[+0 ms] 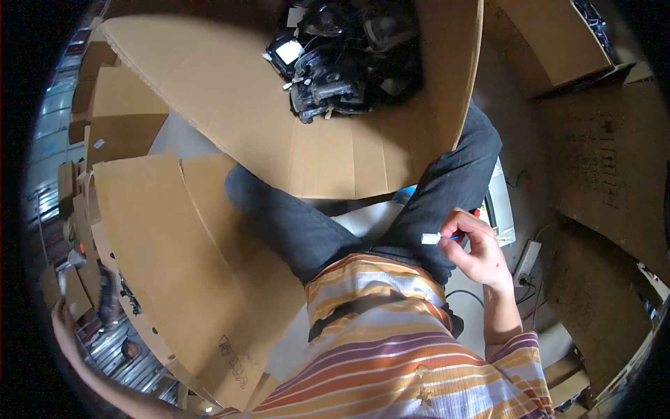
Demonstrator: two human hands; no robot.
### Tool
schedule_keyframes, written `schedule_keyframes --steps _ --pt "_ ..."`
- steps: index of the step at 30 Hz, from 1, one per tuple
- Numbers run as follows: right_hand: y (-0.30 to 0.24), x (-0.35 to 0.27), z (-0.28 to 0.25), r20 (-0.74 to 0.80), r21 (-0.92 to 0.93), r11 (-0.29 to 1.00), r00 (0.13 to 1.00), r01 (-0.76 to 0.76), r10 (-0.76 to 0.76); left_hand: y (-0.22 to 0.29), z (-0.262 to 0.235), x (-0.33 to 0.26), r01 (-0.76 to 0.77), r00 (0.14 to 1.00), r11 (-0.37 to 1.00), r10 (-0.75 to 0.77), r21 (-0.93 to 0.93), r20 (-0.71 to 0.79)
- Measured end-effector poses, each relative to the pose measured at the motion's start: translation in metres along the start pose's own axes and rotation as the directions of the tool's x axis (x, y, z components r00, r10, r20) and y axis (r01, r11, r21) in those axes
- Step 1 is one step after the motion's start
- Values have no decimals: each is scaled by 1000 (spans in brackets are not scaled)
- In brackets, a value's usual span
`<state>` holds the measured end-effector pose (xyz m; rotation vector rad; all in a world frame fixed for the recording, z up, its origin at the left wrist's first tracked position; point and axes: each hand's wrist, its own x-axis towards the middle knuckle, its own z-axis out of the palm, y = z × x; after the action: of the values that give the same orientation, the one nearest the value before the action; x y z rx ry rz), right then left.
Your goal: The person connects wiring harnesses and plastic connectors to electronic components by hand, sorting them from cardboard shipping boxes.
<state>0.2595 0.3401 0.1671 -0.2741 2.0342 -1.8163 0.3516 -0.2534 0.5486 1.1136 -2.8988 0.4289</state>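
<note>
Raised over my right thigh, my right hand (474,246) pinches a small white plastic piece (430,239) that looks like a connector, between thumb and fingers. A bit of blue (456,238) shows behind it, at the fingertips. My left arm stretches far out to the left, where my left hand (63,318) is dim and small at the picture's rim. Close to its fingers is a whitish thing (62,281), and I cannot make out whether the hand holds it. A black object (109,297) is to the right of that hand.
In front of my knees stands a large open carton (321,164) with several black parts (335,80) in clear plastic inside. Another big carton (188,272) is at my left. Tall cartons (586,160) line the right side. A white power strip (528,260) with cables lies by my right forearm.
</note>
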Motion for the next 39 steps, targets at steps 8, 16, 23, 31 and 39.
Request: schedule_keyframes --steps 8,16,23,31,39 --pt "-1 16 9 3 -27 990 990 -141 141 422 190 -12 -936 306 325 941 -134 143" --pt "5 38 8 -83 59 922 918 -383 387 532 472 51 -232 513 660 707 -715 486" --pt "18 82 9 0 22 902 902 -431 431 545 576 32 926 358 21 258 -376 897" --pt "13 94 16 62 -11 866 864 -500 500 556 494 1 418 761 69 517 -906 391" --pt "12 88 21 8 -27 906 907 -421 422 554 463 -78 -887 357 350 934 -301 34"
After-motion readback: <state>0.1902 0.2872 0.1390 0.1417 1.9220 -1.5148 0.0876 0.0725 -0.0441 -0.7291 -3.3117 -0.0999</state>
